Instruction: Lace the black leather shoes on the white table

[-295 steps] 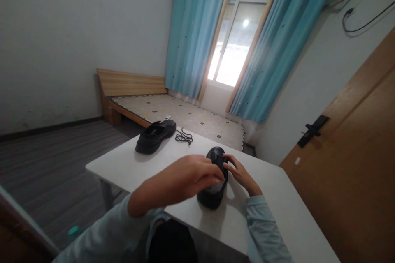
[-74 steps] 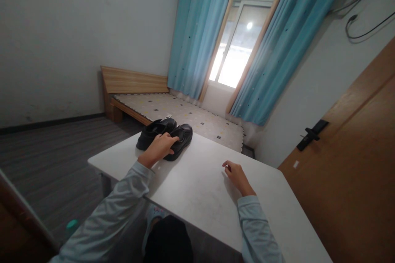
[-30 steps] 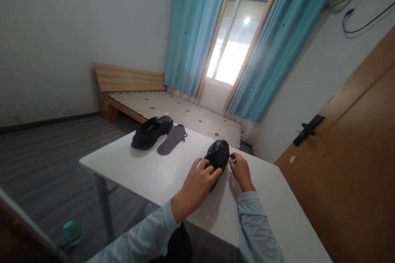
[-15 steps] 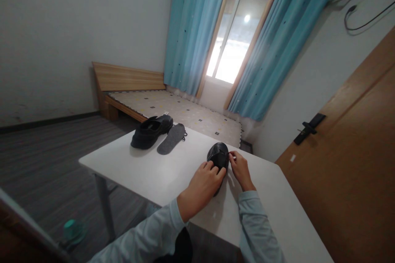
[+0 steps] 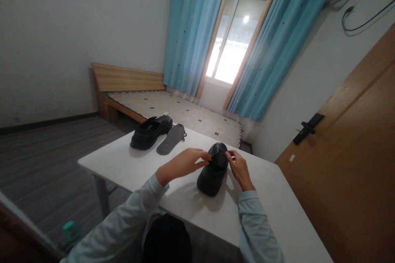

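A black shoe (image 5: 212, 178) rests on the white table (image 5: 259, 205), its toe pointing away from me. My left hand (image 5: 188, 162) reaches in from the left, fingertips at the side of the shoe's upper, thumb and fingers apart. On the other side my right hand (image 5: 239, 167) is closed in a pinch at the upper's right edge; what it pinches is too small to make out. Farther left on the table stand another black shoe (image 5: 147, 136) and, beside it, a flat grey insole (image 5: 170, 139) with a thin dark lace at its edge.
Behind the table is a bed (image 5: 188, 113) with a wooden headboard (image 5: 129, 79). Blue curtains (image 5: 191, 28) flank a bright window. A wooden door (image 5: 348, 164) with a black handle is at the right. A green object (image 5: 68, 227) sits low at the left.
My left hand has moved from the shoe's opening to its left side and spread its fingers, uncovering the heel. My right hand has shifted slightly left, staying at the shoe's right edge.
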### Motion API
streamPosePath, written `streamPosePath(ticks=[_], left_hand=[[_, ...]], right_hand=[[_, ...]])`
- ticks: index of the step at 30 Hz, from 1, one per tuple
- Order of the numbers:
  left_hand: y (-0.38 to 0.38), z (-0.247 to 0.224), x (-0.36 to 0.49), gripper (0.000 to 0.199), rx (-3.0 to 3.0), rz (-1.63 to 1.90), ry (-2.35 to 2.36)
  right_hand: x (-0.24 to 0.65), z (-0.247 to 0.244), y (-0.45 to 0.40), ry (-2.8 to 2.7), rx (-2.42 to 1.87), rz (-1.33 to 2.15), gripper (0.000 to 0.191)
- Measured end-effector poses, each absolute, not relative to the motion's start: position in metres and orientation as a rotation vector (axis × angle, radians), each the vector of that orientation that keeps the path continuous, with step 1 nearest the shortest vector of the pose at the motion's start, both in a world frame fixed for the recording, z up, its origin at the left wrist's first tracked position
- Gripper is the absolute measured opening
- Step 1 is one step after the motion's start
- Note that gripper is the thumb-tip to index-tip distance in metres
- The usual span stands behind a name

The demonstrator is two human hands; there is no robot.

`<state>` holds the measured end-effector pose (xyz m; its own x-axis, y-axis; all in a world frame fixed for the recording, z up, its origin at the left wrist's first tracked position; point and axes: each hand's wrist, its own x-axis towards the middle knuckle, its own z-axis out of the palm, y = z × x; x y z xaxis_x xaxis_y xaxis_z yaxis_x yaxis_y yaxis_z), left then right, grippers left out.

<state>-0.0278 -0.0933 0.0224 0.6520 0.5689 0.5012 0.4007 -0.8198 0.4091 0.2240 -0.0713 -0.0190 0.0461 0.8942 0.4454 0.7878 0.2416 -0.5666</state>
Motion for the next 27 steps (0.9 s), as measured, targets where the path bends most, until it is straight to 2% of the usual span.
streamPosePath(ticks=[7,13,20,27], left_hand=[[-0.027,0.020,-0.051,0.020,2.549,0.974,1.396],[0.025,0.010,-0.061,0.025,2.398,0.795,1.837],[0.035,-0.021,-0.068,0.053,2.225,0.470,2.104],[0.031,-0.026,-0.067,0.051,2.162,0.463,2.164]], right_hand=[[0.224,-0.026,-0.068,-1.770,-1.435,0.255,0.047],[0.227,-0.026,-0.065,-1.811,-1.409,0.261,0.043],[0.223,-0.027,-0.068,-1.793,-1.415,0.310,0.039],[0.221,-0.027,-0.069,-1.805,-1.406,0.325,0.039]])
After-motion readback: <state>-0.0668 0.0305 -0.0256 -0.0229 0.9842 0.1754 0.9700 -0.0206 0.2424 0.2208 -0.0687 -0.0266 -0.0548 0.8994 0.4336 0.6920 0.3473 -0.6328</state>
